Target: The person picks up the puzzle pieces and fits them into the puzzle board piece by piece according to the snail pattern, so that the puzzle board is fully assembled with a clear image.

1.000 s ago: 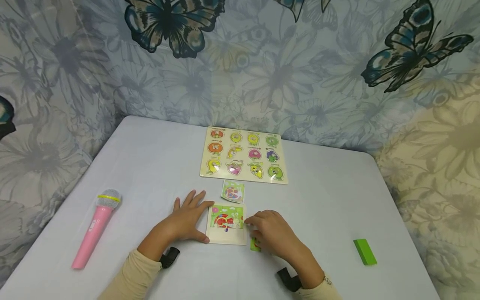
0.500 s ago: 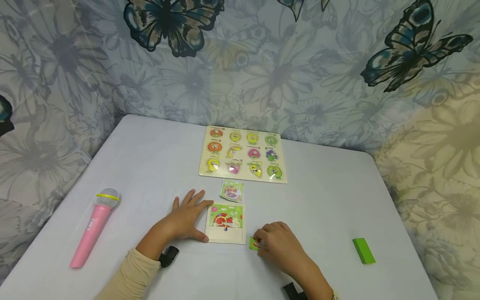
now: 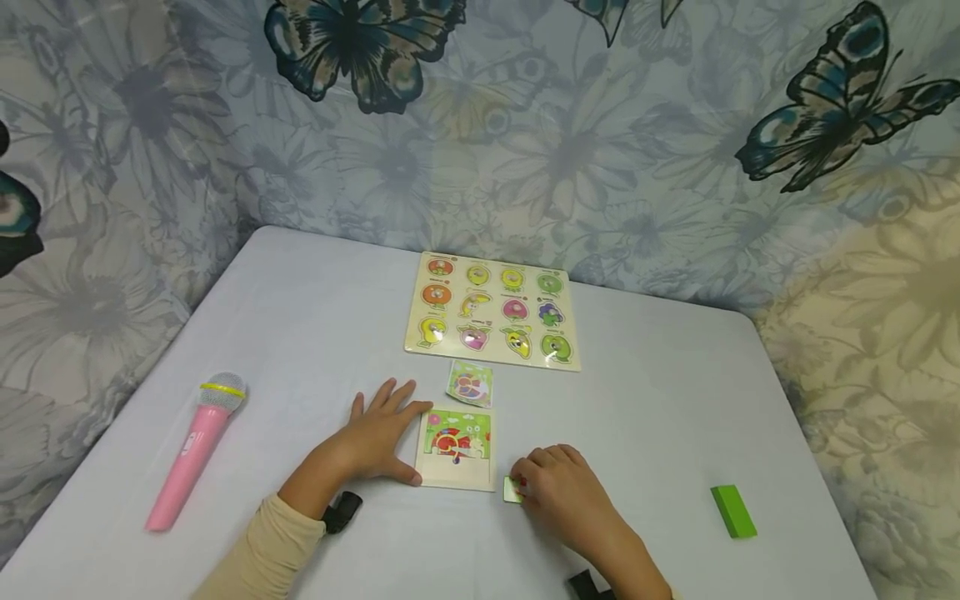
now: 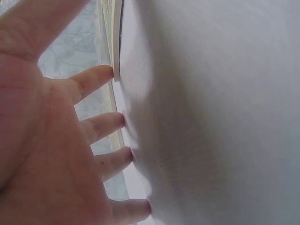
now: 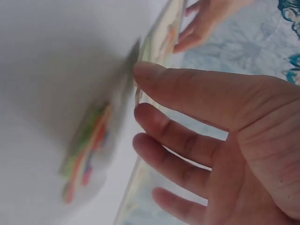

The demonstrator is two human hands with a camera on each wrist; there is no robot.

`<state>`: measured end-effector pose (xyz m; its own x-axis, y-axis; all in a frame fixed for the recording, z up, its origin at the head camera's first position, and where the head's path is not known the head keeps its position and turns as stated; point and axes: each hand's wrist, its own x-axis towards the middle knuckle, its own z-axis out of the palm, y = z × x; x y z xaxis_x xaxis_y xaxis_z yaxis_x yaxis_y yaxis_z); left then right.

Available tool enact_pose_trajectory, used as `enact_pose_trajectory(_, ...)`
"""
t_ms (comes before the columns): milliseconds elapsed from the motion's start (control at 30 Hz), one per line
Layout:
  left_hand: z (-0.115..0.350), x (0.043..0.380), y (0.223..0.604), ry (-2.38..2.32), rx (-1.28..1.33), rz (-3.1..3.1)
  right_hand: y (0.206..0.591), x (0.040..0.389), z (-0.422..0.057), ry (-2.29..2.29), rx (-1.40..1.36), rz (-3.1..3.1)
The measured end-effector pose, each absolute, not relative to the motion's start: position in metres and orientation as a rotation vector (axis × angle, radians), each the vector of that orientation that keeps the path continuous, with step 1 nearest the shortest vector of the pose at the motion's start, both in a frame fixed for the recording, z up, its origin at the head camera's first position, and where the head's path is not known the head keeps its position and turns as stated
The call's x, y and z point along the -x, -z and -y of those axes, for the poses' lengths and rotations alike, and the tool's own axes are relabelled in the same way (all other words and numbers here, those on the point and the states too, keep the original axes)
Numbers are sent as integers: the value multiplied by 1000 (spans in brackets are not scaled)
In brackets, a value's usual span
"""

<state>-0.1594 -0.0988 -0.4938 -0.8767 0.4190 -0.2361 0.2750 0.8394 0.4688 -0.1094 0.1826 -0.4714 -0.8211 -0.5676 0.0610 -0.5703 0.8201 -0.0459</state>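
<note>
Right hand (image 3: 562,492) pinches a small, flat, pale-faced puzzle piece (image 3: 511,490) just right of the square wooden puzzle tray (image 3: 455,477), bottom strip bare. Left hand (image 3: 373,440), fingers spread, touches tray's left edge. Beyond: small printed picture card (image 3: 471,383), then cream rectangular fruit board (image 3: 495,323); tiny captions unreadable from here.

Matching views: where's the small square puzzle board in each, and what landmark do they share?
Head: square board below center, slightly left.
Left wrist: square board edge-on at the top, left of center.
Right wrist: square board foreshortened at the top, slightly right of center.
Shared landmark: the left hand, beside the board.
</note>
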Motion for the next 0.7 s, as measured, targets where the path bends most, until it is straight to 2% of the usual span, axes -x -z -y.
enact_pose_trajectory(300, 99, 160, 495, -612, -518, -2691, 461, 119, -147, -81, -1068, 2909)
enact_pose_trajectory(500, 101, 160, 494, -616, -521, -2688, 473, 128, -114, -57, -1159, 2830)
enact_pose_trajectory(700, 102, 160, 492, -634, -530, -2682, 485, 132, -101, -37, -1170, 2815)
